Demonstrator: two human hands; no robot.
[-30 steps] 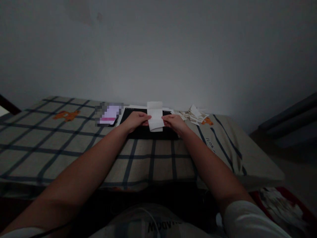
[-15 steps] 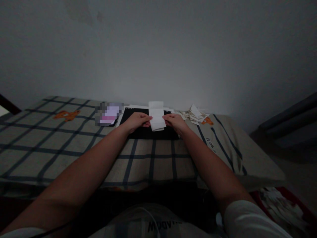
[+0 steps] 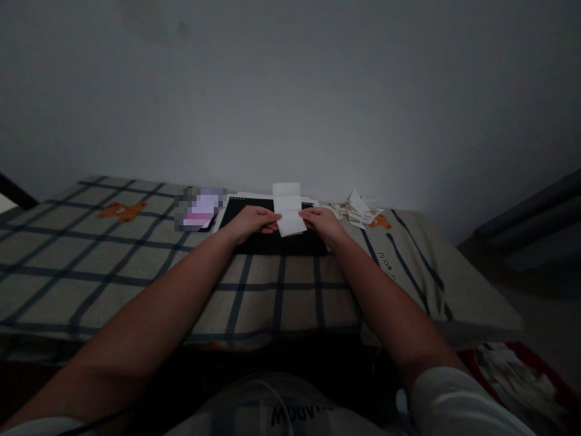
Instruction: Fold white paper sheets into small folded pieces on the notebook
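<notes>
Left hand (image 3: 252,220) and right hand (image 3: 320,221) pinch a white, seemingly creased paper strip (image 3: 288,209) by its edges.

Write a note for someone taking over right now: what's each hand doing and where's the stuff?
Left hand: pinches the left edge of the white paper strip.
Right hand: pinches its right edge.
The strip is creased and held over the black mat on the checked cloth.
Done: a heap of paper pieces lies to the right.
Left: this strip is in the hands, not on the heap.
</notes>
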